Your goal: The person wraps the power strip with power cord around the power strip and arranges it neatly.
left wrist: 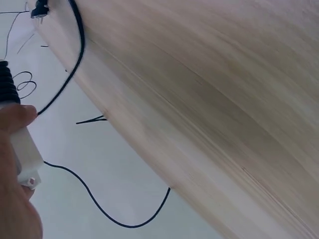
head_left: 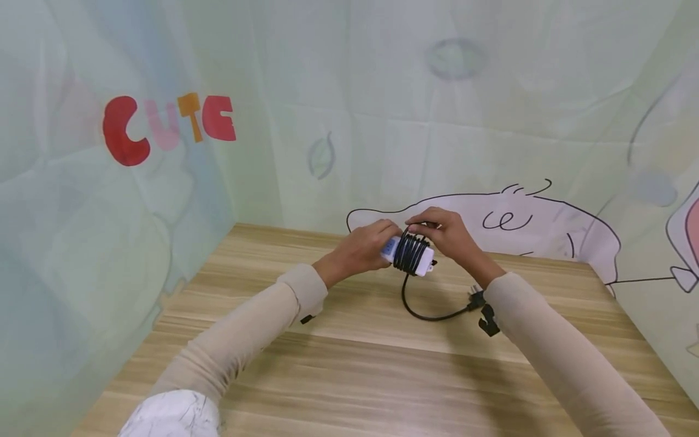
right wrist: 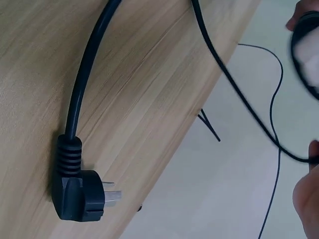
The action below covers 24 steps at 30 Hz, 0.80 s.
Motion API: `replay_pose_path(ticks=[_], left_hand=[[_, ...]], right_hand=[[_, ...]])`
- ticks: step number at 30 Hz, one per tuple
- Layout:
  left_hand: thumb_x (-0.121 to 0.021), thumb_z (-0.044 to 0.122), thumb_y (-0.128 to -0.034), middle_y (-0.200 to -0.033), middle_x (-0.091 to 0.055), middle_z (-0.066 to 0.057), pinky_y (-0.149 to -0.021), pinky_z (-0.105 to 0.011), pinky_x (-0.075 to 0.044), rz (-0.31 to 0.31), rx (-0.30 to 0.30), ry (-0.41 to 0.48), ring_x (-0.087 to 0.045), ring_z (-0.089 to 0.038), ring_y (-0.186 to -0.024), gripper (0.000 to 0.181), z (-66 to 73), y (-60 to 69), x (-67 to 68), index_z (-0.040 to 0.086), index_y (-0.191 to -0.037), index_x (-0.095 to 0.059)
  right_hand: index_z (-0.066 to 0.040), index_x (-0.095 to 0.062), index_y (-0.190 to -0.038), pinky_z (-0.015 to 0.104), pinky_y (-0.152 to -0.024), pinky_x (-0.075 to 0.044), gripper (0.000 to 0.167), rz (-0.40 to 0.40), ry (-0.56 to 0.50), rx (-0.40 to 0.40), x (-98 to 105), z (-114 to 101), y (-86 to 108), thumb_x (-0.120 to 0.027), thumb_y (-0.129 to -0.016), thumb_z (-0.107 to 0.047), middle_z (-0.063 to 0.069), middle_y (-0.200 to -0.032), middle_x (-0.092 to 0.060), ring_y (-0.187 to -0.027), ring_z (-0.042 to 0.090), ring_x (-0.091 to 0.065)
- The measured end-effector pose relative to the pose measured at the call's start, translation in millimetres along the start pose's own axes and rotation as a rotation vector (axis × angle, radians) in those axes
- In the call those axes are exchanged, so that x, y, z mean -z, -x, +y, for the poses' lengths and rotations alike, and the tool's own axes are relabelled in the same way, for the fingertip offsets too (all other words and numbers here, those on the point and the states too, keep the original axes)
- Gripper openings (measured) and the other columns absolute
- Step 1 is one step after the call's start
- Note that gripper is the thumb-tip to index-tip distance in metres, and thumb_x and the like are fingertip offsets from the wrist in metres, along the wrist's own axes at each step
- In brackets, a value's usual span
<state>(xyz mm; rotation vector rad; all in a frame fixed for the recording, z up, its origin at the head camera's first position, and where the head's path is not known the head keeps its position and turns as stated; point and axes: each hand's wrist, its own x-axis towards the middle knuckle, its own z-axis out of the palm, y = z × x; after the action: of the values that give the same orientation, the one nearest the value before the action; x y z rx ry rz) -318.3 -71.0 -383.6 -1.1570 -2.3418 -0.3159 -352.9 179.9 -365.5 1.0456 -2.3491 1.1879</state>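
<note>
A white power strip with a blue socket face is held up over the table in the head view. My left hand grips its left end; the left wrist view shows that hand around the white casing. Black cord is wound in several turns about the strip's middle. Above the coils, my right hand pinches a stretch of the cord between thumb and fingers. From the coils a loose length hangs down and curves right to a black plug with metal prongs, near the right wrist.
The wood-grain table stretches under both arms. Behind it hangs a pale printed cloth, and another with coloured letters covers the left side. Black straps show at the wrists.
</note>
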Motion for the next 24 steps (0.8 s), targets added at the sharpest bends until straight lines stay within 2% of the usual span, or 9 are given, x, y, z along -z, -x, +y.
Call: replay_pose_path(ticks=[3, 5, 9, 13, 16, 20, 22, 24], left_hand=[[-0.097, 0.007, -0.0793, -0.129, -0.074, -0.014, -0.097, -0.037, -0.066, 0.034, -0.01, 0.036, -0.075, -0.025, -0.118, 0.057, 2.7, -2.7, 2.1, -0.001, -0.128, -0.07], [-0.098, 0.007, -0.0793, -0.129, -0.074, -0.015, -0.098, -0.037, -0.066, 0.044, -0.012, 0.053, -0.075, -0.026, -0.118, 0.057, 5.0, -3.9, 3.2, -0.002, -0.129, -0.07], [-0.098, 0.007, -0.0795, -0.128, -0.074, -0.016, -0.098, -0.036, -0.066, 0.046, -0.014, 0.069, -0.074, -0.026, -0.118, 0.058, 7.8, -5.7, 2.8, -0.002, -0.129, -0.069], [-0.098, 0.009, -0.081, -0.129, -0.073, -0.016, -0.099, -0.036, -0.066, 0.035, -0.017, 0.074, -0.074, -0.026, -0.118, 0.058, 8.8, -7.0, 1.9, -0.002, -0.13, -0.069], [-0.097, 0.009, -0.0827, -0.131, -0.073, -0.017, -0.099, -0.036, -0.066, 0.04, -0.017, 0.082, -0.074, -0.026, -0.119, 0.059, 9.3, -9.0, 2.1, -0.003, -0.132, -0.068], [-0.097, 0.01, -0.0832, -0.133, -0.072, -0.018, -0.1, -0.038, -0.066, 0.062, 0.005, 0.11, -0.074, -0.028, -0.119, 0.061, 10.1, -11.9, 3.0, -0.003, -0.135, -0.068], [-0.098, 0.01, -0.0827, -0.133, -0.072, -0.018, -0.1, -0.039, -0.066, 0.072, 0.031, 0.137, -0.074, -0.028, -0.118, 0.062, 11.0, -13.1, 3.9, -0.002, -0.135, -0.067], [-0.098, 0.009, -0.0821, -0.133, -0.071, -0.018, -0.099, -0.041, -0.065, 0.082, 0.062, 0.17, -0.074, -0.029, -0.116, 0.062, 12.4, -13.9, 5.1, -0.002, -0.135, -0.067]], right_hand=[[0.004, -0.085, -0.119, 0.012, -0.085, -0.055, 0.019, -0.016, -0.095, -0.018, 3, 6, -0.1, -0.075, -0.103, 0.005, 0.025, -0.11, -0.082, -0.093, -0.001, -0.068], [0.004, -0.084, -0.123, 0.012, -0.089, -0.056, 0.021, -0.036, -0.122, -0.053, 4, 8, 0.2, -0.071, -0.105, 0.005, 0.027, -0.115, -0.081, -0.097, -0.004, -0.069], [0.005, -0.081, -0.128, 0.014, -0.092, -0.057, 0.023, -0.083, -0.154, -0.163, 6, 11, 2.1, -0.068, -0.11, 0.0, 0.029, -0.127, -0.08, -0.102, -0.003, -0.071], [0.004, -0.08, -0.132, 0.018, -0.089, -0.058, 0.026, -0.123, -0.199, -0.265, 8, 14, 4.8, -0.065, -0.114, -0.008, 0.027, -0.131, -0.079, -0.101, 0.002, -0.072], [0.004, -0.078, -0.135, 0.021, -0.084, -0.059, 0.029, -0.124, -0.253, -0.319, 9, 16, 6.2, -0.064, -0.115, -0.012, 0.017, -0.13, -0.081, -0.095, 0.006, -0.073], [0.005, -0.075, -0.139, 0.023, -0.074, -0.06, 0.033, -0.097, -0.339, -0.367, 8, 16, 7.4, -0.062, -0.116, -0.016, -0.004, -0.119, -0.082, -0.085, 0.008, -0.073], [0.006, -0.073, -0.139, 0.023, -0.074, -0.061, 0.035, -0.082, -0.391, -0.371, 6, 16, 7.4, -0.062, -0.116, -0.017, -0.012, -0.114, -0.081, -0.085, 0.008, -0.073], [0.005, -0.075, -0.137, 0.023, -0.079, -0.061, 0.033, -0.066, -0.444, -0.35, 2, 17, 7.2, -0.061, -0.117, -0.017, -0.015, -0.113, -0.081, -0.093, 0.008, -0.074]])
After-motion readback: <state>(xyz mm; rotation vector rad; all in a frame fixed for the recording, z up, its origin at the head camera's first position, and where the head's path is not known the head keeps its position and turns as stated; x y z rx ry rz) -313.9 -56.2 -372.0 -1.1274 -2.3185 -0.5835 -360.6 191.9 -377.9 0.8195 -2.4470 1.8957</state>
